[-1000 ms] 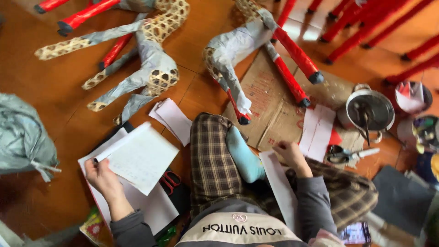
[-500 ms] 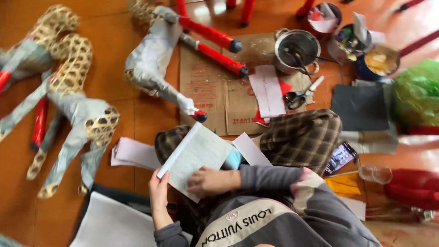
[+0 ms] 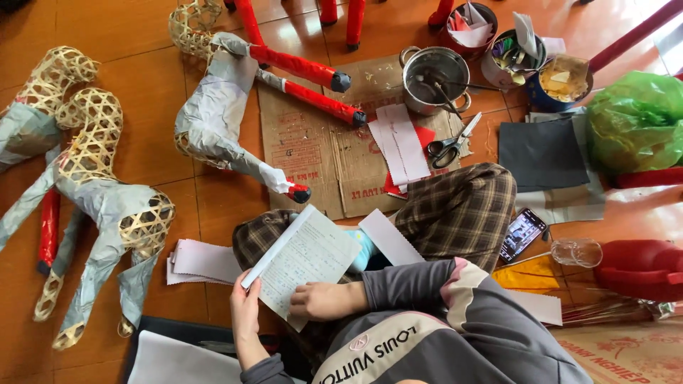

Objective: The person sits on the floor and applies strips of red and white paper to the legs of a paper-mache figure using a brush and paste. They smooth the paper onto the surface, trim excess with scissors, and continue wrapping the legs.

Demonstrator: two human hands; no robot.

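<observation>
I sit on the floor with a sheet of handwritten paper (image 3: 306,259) over my lap. My left hand (image 3: 245,316) grips its lower left edge. My right hand (image 3: 324,300) lies flat on the sheet's lower part, fingers curled loosely on the paper. A strip of white paper (image 3: 390,238) lies across my plaid trouser leg (image 3: 462,210), just right of the sheet. More white sheets (image 3: 203,259) are stacked on the floor to the left of my knee.
Woven bamboo animal frames partly covered in grey paper lie at left (image 3: 99,206) and top centre (image 3: 213,117). Flattened cardboard (image 3: 313,153) holds paper strips (image 3: 400,142) and scissors (image 3: 449,146). A metal pot (image 3: 434,78), cups, a green bag (image 3: 637,121) and a phone (image 3: 521,235) are on the right.
My left hand lifted the handwritten sheet from the floor pile at the left onto my lap. My right hand came down onto it. The view swung right.
</observation>
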